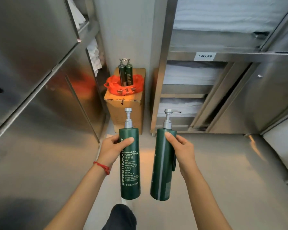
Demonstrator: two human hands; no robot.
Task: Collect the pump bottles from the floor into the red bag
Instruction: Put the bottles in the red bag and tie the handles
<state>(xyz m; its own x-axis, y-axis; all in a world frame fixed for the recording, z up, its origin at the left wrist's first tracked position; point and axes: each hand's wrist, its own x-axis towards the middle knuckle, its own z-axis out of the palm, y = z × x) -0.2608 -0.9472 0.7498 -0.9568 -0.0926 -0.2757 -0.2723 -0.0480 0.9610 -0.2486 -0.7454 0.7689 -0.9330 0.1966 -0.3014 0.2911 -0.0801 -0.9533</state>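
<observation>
Steel-shelved storeroom: left hand (112, 147) and right hand (181, 151) each clenched round an upright bottle; carry both to red bag (123, 86) at 12 o'clock (two already inside), lower base-first.

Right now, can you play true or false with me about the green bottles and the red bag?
1. Each hand holds one green bottle. True: the left hand grips the hand wash bottle, the right hand the other bottle.
2. The red bag lies on the floor. False: it sits on a cardboard box.
3. Two bottles already stand in the bag. True.
4. The held bottles lie sideways. False: both are upright, pumps up.
5. The left wrist wears a red string. True.
</observation>
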